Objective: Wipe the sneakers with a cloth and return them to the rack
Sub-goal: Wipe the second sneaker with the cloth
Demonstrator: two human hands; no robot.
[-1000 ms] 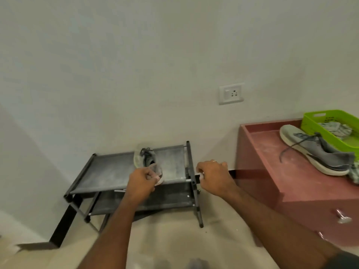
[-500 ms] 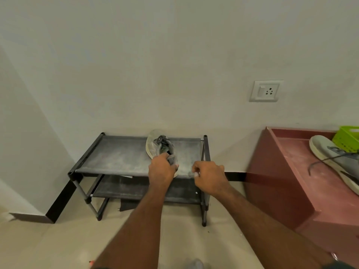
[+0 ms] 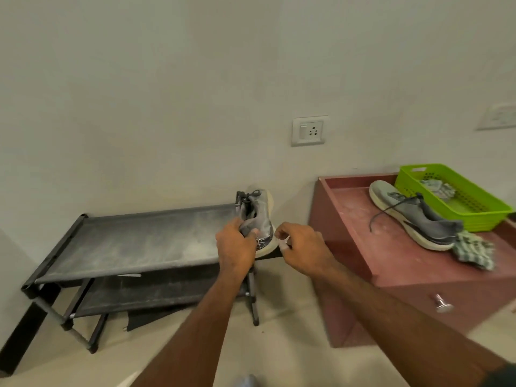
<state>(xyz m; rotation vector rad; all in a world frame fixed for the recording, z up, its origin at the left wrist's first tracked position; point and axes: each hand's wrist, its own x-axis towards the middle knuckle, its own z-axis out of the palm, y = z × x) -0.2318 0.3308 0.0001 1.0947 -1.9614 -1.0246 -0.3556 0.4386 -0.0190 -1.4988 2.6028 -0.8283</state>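
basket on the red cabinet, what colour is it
Bright lime green, with perforated sides; the basket shows clearly at the right of the head view.

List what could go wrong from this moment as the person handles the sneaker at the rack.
1. The grey knit sneaker sits at the right end of the dusty black metal rack, its white sole past the edge; it could tip off if the left hand lets go.
2. The shelf dust may dirty it again.
3. The second grey sneaker lies on the red cabinet.
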